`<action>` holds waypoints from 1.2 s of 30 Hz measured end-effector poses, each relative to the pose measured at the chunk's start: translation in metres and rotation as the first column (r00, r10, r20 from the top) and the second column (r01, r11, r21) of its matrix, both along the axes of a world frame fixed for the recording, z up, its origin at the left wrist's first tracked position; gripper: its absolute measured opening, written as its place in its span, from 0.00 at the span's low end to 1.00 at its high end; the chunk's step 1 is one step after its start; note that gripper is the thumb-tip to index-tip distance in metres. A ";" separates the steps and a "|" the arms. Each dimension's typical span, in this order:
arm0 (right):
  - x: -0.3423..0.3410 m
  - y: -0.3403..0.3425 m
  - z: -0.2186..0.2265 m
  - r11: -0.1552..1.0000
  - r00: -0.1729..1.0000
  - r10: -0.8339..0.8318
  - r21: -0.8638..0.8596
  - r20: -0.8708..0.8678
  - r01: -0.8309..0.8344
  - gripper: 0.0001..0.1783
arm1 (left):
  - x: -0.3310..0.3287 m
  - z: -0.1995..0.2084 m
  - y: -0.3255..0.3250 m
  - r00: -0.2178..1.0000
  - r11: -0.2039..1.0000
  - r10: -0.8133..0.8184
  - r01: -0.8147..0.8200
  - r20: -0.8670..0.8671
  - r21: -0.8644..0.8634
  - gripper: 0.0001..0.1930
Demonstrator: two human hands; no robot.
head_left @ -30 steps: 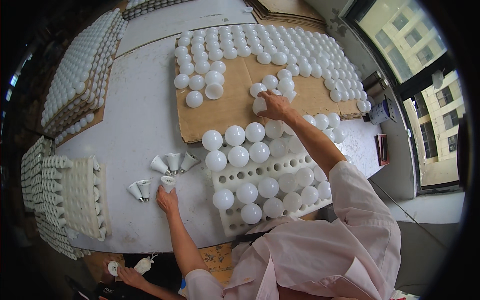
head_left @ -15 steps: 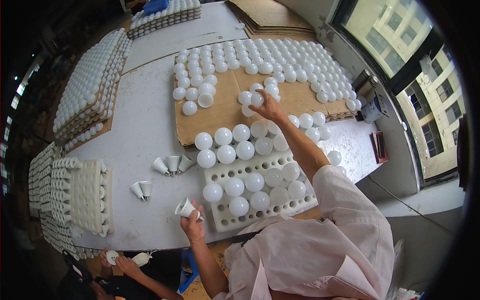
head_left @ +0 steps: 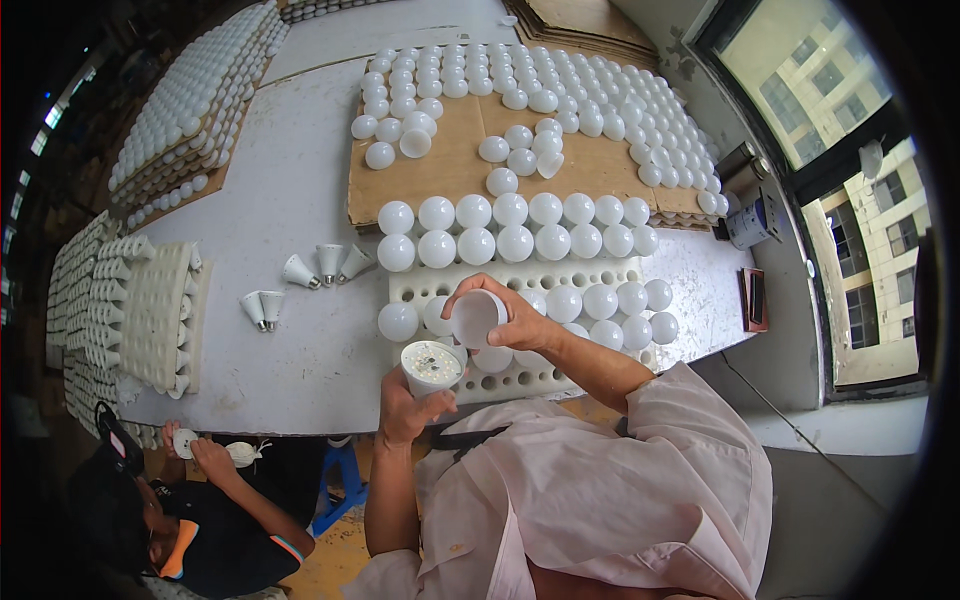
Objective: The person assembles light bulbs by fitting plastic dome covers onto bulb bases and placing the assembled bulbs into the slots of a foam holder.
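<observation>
My left hand (head_left: pixel 408 408) grips a white bulb base (head_left: pixel 432 366) upright, its open top showing a round board with small chips. My right hand (head_left: pixel 512 320) holds a white dome cover (head_left: pixel 474 318) just above and to the right of that base, open side toward me. Both hands hover over the near edge of a white foam tray (head_left: pixel 520 378) with round holes, where several finished white bulbs sit. A second row of bulbs (head_left: pixel 510 228) stands along the tray's far side.
A cardboard sheet (head_left: pixel 452 165) carries several loose dome covers. Bulb bases (head_left: pixel 328 264) lie on the grey table at left. Stacked trays of parts (head_left: pixel 150 310) line the left edge. Another person (head_left: pixel 190 500) works at lower left. A window is at right.
My right hand came back from the cardboard with a dome cover. My left hand lifted a base off the table and brought it toward me; both now meet over the tray.
</observation>
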State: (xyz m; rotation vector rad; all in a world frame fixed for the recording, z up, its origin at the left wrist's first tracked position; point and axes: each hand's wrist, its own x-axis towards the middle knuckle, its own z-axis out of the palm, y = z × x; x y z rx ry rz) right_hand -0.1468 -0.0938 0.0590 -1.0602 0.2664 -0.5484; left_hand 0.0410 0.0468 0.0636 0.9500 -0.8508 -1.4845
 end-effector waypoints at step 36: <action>0.006 0.047 0.030 0.414 0.901 -0.141 -0.852 -0.409 -0.322 0.44 | 0.006 0.017 0.017 0.957 0.933 -0.258 0.211 0.134 0.291 0.19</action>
